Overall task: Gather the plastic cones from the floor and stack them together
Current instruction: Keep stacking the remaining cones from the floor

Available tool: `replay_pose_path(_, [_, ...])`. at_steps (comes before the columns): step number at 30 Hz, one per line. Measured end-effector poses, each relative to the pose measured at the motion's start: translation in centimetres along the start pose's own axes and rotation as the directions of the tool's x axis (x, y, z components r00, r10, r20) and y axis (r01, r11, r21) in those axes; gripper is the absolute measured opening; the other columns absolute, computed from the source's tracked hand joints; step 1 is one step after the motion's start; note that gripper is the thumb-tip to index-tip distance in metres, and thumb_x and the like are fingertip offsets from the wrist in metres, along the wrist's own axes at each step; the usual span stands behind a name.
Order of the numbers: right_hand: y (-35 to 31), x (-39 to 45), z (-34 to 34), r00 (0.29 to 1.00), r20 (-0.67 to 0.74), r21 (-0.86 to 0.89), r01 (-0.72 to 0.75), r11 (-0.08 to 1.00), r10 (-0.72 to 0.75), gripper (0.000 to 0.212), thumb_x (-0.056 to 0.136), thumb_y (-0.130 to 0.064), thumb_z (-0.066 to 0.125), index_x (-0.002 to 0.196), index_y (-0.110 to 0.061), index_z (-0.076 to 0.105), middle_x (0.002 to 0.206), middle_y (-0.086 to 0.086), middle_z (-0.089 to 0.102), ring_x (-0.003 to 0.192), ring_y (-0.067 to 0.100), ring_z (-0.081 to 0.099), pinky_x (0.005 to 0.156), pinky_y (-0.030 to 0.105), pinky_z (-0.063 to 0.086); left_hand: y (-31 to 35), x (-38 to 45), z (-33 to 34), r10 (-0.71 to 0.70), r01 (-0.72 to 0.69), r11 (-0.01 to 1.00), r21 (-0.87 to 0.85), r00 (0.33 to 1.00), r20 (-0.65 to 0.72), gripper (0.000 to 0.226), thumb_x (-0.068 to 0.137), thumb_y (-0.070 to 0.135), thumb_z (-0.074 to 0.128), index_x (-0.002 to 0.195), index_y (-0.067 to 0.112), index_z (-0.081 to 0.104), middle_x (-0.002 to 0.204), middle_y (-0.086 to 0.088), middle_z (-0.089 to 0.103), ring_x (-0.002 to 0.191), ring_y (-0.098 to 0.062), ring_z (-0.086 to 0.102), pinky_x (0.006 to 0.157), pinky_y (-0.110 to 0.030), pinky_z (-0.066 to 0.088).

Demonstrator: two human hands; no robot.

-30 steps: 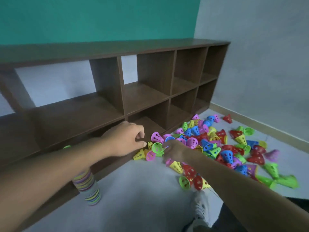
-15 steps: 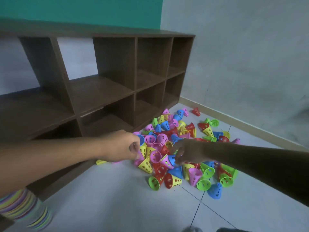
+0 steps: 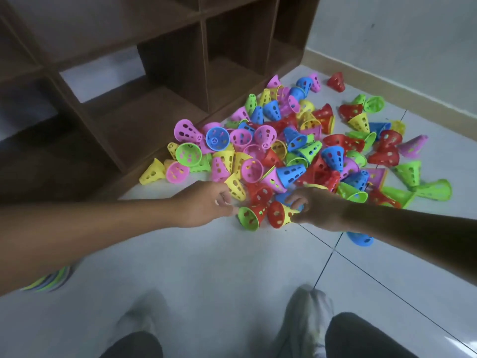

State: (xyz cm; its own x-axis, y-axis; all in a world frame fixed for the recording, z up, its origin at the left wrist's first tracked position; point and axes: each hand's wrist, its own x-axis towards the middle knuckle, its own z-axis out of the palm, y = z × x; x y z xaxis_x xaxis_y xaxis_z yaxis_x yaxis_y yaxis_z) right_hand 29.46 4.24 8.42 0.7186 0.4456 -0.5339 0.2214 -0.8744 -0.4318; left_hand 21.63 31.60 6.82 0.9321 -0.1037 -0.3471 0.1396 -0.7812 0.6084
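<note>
Down in the middle of the frame, two hands reach into a big pile of plastic cones [image 3: 296,140] on the floor [image 3: 206,267]. The right hand [image 3: 320,208] has its fingers curled around a yellow cone with a red one [image 3: 277,214] on it. The left hand [image 3: 204,202] has bent fingers next to a green cone [image 3: 249,217]; I cannot tell if it holds anything. A stripy stack of cones [image 3: 49,280] peeks out at the lower left. A brown shelf [image 3: 154,60] fills the upper left.
</note>
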Motion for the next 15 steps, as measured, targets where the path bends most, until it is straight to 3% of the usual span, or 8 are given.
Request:
replay_pose_path(6, [2.9, 3.1, 3.6, 0.992, -0.126, -0.120, -0.011, 0.993, -0.004, 0.069, 0.089, -0.027, 0.072, 0.149, -0.025, 0.038, 0.151, 0.004, 0.043, 0.132, 0.024, 0.047, 0.106, 0.035, 0.040, 0.1, 5.1, 4.9, -0.100, 0.089, 0.988, -0.127, 0.991, -0.086, 0.049, 0.084, 0.054, 0.075, 0.107, 0.012, 0.064, 0.108, 0.000, 0.068, 0.100, -0.019, 0.065, 0.089, -0.039, 0.054])
replay_pose_path(11, [4.6, 5.5, 5.7, 0.978, -0.206, -0.117, -0.058, 0.991, 0.032, 0.080, 0.082, -0.034, 0.077, 0.150, -0.023, 0.036, 0.151, 0.007, 0.044, 0.140, 0.029, 0.036, 0.114, 0.043, 0.034, 0.8, 7.8, 8.6, -0.099, 0.089, 0.991, -0.102, 0.990, -0.100, 0.069, 0.068, 0.071, 0.072, 0.115, 0.021, 0.060, 0.110, 0.008, 0.068, 0.101, -0.017, 0.064, 0.090, -0.038, 0.055])
replay_pose_path(15, [5.9, 6.5, 7.7, 0.965, -0.262, -0.139, -0.027, 0.990, -0.010, 0.082, 0.081, -0.037, 0.079, 0.150, -0.022, 0.038, 0.145, 0.004, 0.050, 0.140, 0.025, 0.032, 0.115, 0.042, 0.031, 1.1, 8.6, 11.1, -0.093, 0.087, 0.994, -0.061, 0.990, -0.105, 0.069, 0.073, 0.057, 0.081, 0.123, 0.019, 0.053, 0.120, 0.000, 0.066, 0.109, -0.024, 0.063, 0.090, -0.036, 0.054])
